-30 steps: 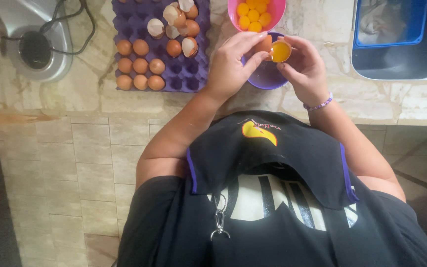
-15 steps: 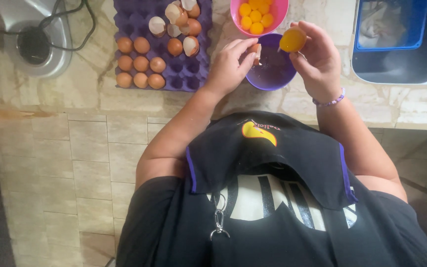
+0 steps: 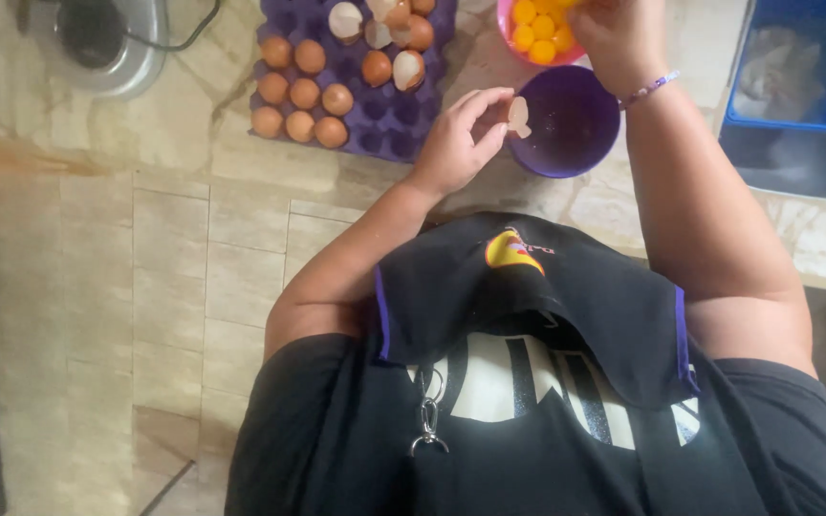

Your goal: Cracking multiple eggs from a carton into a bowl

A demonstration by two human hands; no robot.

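1. Counter (image 3: 193, 182): a pale stone worktop runs across the top of the view and carries every container listed below. A blue tub (image 3: 795, 67) stands at its right end; the contents are too blurred to identify.

2. Egg tray (image 3: 356, 72): a purple moulded tray, left of centre. Judged progress: eight whole brown eggs (image 3: 303, 94) remain in the left cells, so the work is partly done. Several empty shells (image 3: 375, 29) sit in the upper right cells. The near right cells are vacant.

3. Purple bowl (image 3: 571, 119): positioned just right of the tray, near the counter edge. Its inside looks dark and wet; the amount of liquid cannot be determined.

4. Pink bowl (image 3: 528, 33): located just beyond the purple bowl, partly cut by the frame edge. It holds several separated yellow yolks (image 3: 542, 29).

5. Right hand (image 3: 619, 33): raised over the pink bowl at the top edge of the view, fingers curled. Its fingertips are cut off, so what it grips cannot be determined.

6. Left hand (image 3: 461, 143): held beside the purple bowl's left rim, thumb and fingertips pinching a half shell (image 3: 519, 116).

7. Half shell: pale, empty as far as visible, suspended at the purple bowl's rim.
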